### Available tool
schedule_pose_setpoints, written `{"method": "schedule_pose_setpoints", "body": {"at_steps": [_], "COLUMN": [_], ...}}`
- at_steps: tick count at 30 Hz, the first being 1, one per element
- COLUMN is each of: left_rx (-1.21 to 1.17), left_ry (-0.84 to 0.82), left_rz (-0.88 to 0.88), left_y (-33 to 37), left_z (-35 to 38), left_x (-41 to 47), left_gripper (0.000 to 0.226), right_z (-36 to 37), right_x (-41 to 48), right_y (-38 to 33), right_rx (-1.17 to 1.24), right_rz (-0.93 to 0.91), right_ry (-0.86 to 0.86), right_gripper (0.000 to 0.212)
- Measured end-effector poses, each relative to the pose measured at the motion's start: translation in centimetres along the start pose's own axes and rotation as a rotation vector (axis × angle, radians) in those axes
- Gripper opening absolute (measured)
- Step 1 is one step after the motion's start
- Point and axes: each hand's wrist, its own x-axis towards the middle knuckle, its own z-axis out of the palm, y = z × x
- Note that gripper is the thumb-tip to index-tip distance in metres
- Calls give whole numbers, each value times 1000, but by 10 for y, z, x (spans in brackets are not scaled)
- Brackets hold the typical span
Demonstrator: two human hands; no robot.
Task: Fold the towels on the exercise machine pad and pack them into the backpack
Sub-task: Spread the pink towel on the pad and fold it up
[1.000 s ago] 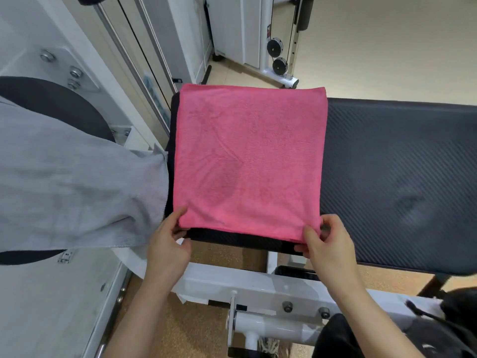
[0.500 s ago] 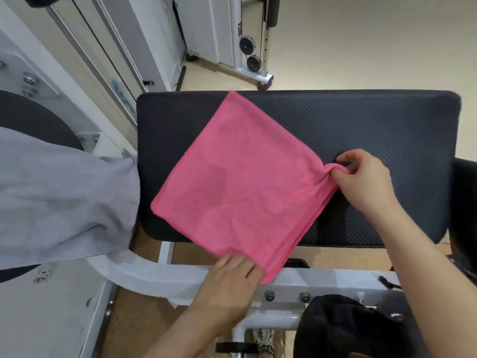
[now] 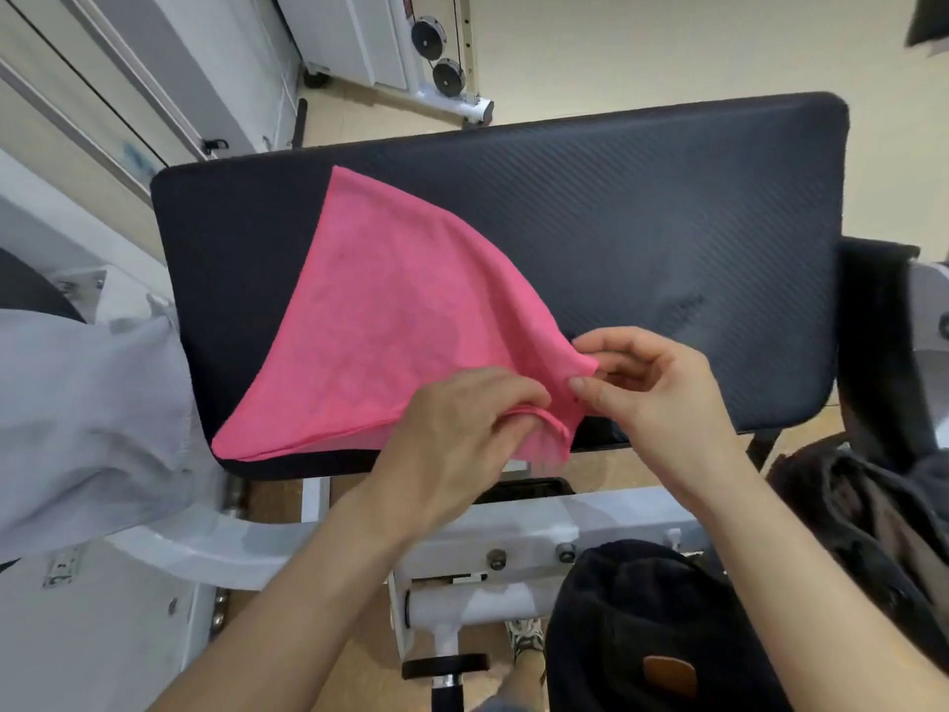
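The pink towel (image 3: 390, 321) lies on the pad (image 3: 642, 208), its far corner flat while the near corners are drawn together at the front edge, seemingly to line them up for the next fold. The left hand (image 3: 452, 444) curls its fingers round one doubled edge. The right hand (image 3: 662, 398) pinches the neighbouring corner between thumb and forefinger, its other fingers loosely bent. A grey towel (image 3: 87, 403) hangs draped at left, and the backpack (image 3: 642, 634) sits below, under the right arm

Two black pulleys (image 3: 448, 77) behind, a sneaker (image 3: 526, 638) on the floor.
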Motion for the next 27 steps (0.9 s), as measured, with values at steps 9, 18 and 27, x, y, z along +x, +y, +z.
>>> {"method": "schedule_pose_setpoints", "body": {"at_steps": [9,18,27], "left_rx": [35,75,99], "left_ry": [63,114,99], "left_rz": [127,71,31], "left_y": [-3,2,8], "left_z": [7,5,2], "left_x": [21,24,25], "left_gripper": [17,11,22], "right_z": [-1,-4,-3], "right_x": [-3,-5,-6], "right_y": [0,0,-9], "right_rx": [-85,-282,-507], "right_rz": [-74,-146,-304], "right_ry": [-62,-66,-120], "right_gripper": [22,26,17]}}
